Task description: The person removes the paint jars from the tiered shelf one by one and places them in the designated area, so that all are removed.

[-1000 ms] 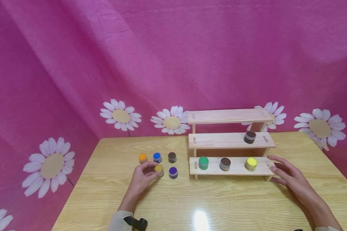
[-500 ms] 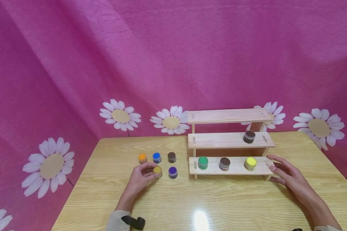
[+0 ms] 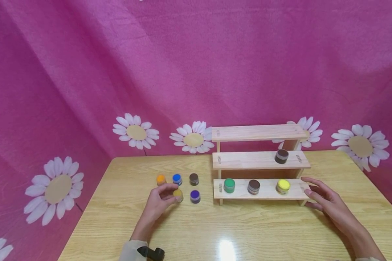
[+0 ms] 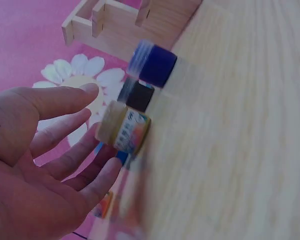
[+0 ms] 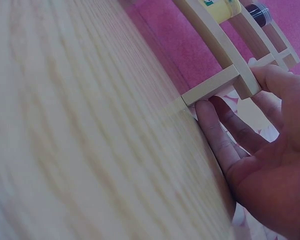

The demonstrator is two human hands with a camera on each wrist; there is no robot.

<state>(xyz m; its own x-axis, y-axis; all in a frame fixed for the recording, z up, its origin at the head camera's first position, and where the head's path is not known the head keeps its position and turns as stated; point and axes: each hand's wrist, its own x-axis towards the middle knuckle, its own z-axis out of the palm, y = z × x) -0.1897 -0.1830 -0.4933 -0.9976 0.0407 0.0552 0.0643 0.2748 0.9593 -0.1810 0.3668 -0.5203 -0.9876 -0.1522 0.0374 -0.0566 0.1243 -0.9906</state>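
- At far left, an orange-topped jar (image 3: 161, 179) stands on the wood-grained table (image 3: 248, 228); a pink cloth (image 3: 170, 72) printed with daisies hangs behind
- The left hand (image 3: 157, 203) curves loosely about an ochre jar (image 3: 179, 195), its grip slack; from the head view the thumb looks close against the jar, but the left wrist view shows it apart; that view also reveals the upright jar's printed label
- A blue-topped jar (image 3: 177, 179) stands just behind; the left wrist view mostly hides it behind the fingers
- Next come a brown-topped jar (image 3: 194, 179) and, nearer the person, a purple-topped jar (image 3: 195, 196)
- The three-tier wooden stand (image 3: 261, 160) bears a green jar (image 3: 229, 185), a dark brown jar (image 3: 253, 187) and a yellow jar (image 3: 282, 186) on its lowest tier; a blackish jar (image 3: 281, 156) sits on the middle one
- At right, the right hand (image 3: 330, 204) grasps the lowest tier's end; the right wrist view shows fingertips low beside the leg, partly concealed in the head view
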